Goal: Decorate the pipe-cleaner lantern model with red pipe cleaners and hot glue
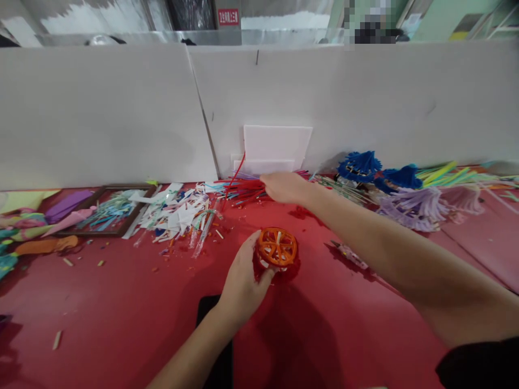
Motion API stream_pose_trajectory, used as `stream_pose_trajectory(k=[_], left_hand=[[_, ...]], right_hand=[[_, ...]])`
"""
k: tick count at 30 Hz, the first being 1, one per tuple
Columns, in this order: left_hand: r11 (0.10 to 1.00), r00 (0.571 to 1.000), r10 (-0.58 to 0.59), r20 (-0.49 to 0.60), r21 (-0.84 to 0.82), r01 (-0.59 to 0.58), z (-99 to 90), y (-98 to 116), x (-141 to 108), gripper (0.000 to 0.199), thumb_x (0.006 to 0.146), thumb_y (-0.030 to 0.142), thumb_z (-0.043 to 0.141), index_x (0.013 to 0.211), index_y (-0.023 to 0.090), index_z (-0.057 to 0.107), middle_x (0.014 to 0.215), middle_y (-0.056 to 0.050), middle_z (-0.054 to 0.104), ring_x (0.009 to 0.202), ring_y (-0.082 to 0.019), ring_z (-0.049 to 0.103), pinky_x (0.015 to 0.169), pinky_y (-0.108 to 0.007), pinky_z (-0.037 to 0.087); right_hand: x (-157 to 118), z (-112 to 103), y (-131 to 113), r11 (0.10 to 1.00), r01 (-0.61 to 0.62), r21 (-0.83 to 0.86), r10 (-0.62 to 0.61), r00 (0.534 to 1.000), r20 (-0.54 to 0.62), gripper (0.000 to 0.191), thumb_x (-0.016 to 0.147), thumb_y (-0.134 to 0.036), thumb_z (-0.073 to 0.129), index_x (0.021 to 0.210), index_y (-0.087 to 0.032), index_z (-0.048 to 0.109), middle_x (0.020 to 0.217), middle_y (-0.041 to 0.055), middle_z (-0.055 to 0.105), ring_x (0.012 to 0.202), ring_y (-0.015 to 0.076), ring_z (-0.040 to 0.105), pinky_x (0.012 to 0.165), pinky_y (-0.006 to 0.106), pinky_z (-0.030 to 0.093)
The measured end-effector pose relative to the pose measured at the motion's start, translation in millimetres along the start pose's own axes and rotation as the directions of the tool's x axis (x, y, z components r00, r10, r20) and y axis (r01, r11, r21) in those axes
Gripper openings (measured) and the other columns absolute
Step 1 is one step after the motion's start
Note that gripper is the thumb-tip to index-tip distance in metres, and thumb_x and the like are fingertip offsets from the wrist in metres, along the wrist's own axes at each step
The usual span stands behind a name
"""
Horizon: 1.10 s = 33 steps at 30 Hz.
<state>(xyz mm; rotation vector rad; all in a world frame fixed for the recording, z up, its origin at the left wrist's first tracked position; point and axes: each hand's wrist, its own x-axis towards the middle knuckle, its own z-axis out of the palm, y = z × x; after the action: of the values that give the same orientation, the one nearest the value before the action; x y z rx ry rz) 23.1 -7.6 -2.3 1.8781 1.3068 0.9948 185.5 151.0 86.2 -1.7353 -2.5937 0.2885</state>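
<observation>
Orange wheel [278, 247]: being clasped at its side between the fingers and thumb of the left hand [244, 281]. Red sticks [243, 190]: being touched by the right hand [285, 187], farther forward, well apart from the left; whether any are being pinched cannot be told. Pliers [352, 256]: being kept beneath the right forearm's near edge.

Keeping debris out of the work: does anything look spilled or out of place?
Mildly: white scraps lie heaped untidily right of the brown frame, with crumbs strewn nearby, and a tan stick lies apart from them at front left. The orange spoked piece in the left hand shows no obvious damage.
</observation>
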Motion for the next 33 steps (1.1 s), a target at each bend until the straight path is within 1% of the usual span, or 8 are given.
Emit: stream_pose_trajectory(k=[7, 11, 14, 16, 19, 25, 29, 33], left_hand=[[0.99, 0.993, 0.094, 0.074, -0.116, -0.085, -4.5, -21.6, 39.8, 0.062, 0.078, 0.03, 0.066, 0.132, 0.017, 0.036, 0.136, -0.018, 0.047, 0.127, -0.029, 0.049, 0.107, -0.049, 0.039], [0.967, 0.967, 0.254, 0.033, 0.011, -0.254, -13.2, -10.1, 49.9, 0.116, 0.054, 0.057, 0.08, 0.142, 0.012, 0.02, 0.15, -0.028, 0.02, 0.141, -0.043, 0.017, 0.111, -0.062, 0.02], [0.955, 0.945, 0.292, -0.147, -0.002, -0.295, -19.1, 21.9, 42.0, 0.087, 0.073, 0.055, 0.067, 0.14, 0.013, 0.03, 0.151, -0.023, 0.022, 0.143, -0.037, 0.015, 0.115, -0.057, 0.012], [0.948, 0.974, 0.159, -0.159, -0.25, -0.196, -19.6, 46.3, 34.3, 0.054, 0.09, 0.045, 0.048, 0.136, 0.018, 0.038, 0.139, -0.016, 0.045, 0.134, -0.027, 0.037, 0.113, -0.048, 0.025], [0.786, 0.995, -0.095, 0.025, -0.611, 0.09, -16.8, 72.2, 26.1, 0.04, 0.095, 0.044, 0.037, 0.123, 0.02, 0.053, 0.098, -0.008, 0.065, 0.085, -0.017, 0.063, 0.083, -0.034, 0.051], [0.589, 0.951, -0.264, 0.162, -0.753, 0.292, -25.9, 74.1, 21.1, 0.022, 0.091, 0.036, 0.051, 0.095, 0.018, 0.061, 0.057, 0.009, 0.034, 0.043, -0.004, 0.028, 0.04, -0.014, 0.033], [0.495, 0.81, -0.272, 0.519, -0.647, 0.58, -45.7, 69.1, 18.4, 0.02, 0.091, 0.035, 0.049, 0.085, 0.017, 0.057, 0.053, 0.01, 0.034, 0.039, -0.002, 0.017, 0.034, -0.011, 0.02], [0.591, 0.736, -0.23, 0.637, -0.51, 0.625, -52.5, 68.8, 13.8, 0.024, 0.089, 0.04, 0.051, 0.082, 0.017, 0.054, 0.056, 0.008, 0.042, 0.039, -0.002, 0.022, 0.034, -0.011, 0.025]], right_hand=[[-71.0, -8.7, 14.9, 0.897, -0.054, 0.439, 0.105, 0.99, -0.092, 0.019, 0.087, -0.031, 0.051, 0.073, -0.018, 0.054, 0.074, 0.0044, 0.062, 0.071, 0.0145, 0.057, 0.068, 0.025, 0.044], [-112.2, 24.3, 2.5, 0.652, -0.017, 0.758, 0.207, 0.966, -0.157, 0.036, 0.093, -0.05, 0.022, 0.091, -0.021, 0.043, 0.062, -0.0049, 0.044, 0.046, 0.0087, 0.04, 0.046, 0.023, 0.036], [-133.9, 51.1, -24.1, 0.475, 0.019, 0.88, 0.2, 0.971, -0.129, 0.04, 0.09, -0.059, 0.023, 0.085, -0.022, 0.039, 0.061, -0.0059, 0.04, 0.045, 0.0084, 0.039, 0.044, 0.023, 0.035], [-144.2, 65.8, -46.5, 0.202, 0.033, 0.979, 0.143, 0.988, -0.063, 0.04, 0.088, -0.062, 0.033, 0.079, -0.023, 0.037, 0.058, -0.0063, 0.038, 0.045, 0.0083, 0.038, 0.044, 0.023, 0.034], [-155.2, 79.1, -76.3, 0.084, 0.008, 0.996, 0.055, 0.998, -0.013, 0.038, 0.088, -0.062, 0.037, 0.077, -0.025, 0.038, 0.056, -0.0056, 0.038, 0.044, 0.01, 0.035, 0.043, 0.026, 0.034], [-164.2, 70.5, -81.4, 0.254, 0.122, 0.959, -0.059, 0.992, -0.11, 0.023, 0.089, -0.043, 0.049, 0.08, -0.025, 0.058, 0.079, 0.0038, 0.062, 0.073, 0.0175, 0.057, 0.068, 0.032, 0.048], [-157.8, 56.1, -59.6, 0.248, 0.295, 0.923, 0.264, 0.896, -0.357, 0.023, 0.084, -0.041, 0.058, 0.087, -0.019, 0.063, 0.079, 0.0026, 0.066, 0.07, 0.0141, 0.06, 0.063, 0.028, 0.052], [-148.8, 47.3, -51.1, 0.111, 0.37, 0.922, 0.451, 0.809, -0.378, 0.039, 0.08, -0.04, 0.064, 0.116, -0.025, 0.06, 0.092, 0.0023, 0.069, 0.065, 0.012, 0.062, 0.056, 0.027, 0.055]])
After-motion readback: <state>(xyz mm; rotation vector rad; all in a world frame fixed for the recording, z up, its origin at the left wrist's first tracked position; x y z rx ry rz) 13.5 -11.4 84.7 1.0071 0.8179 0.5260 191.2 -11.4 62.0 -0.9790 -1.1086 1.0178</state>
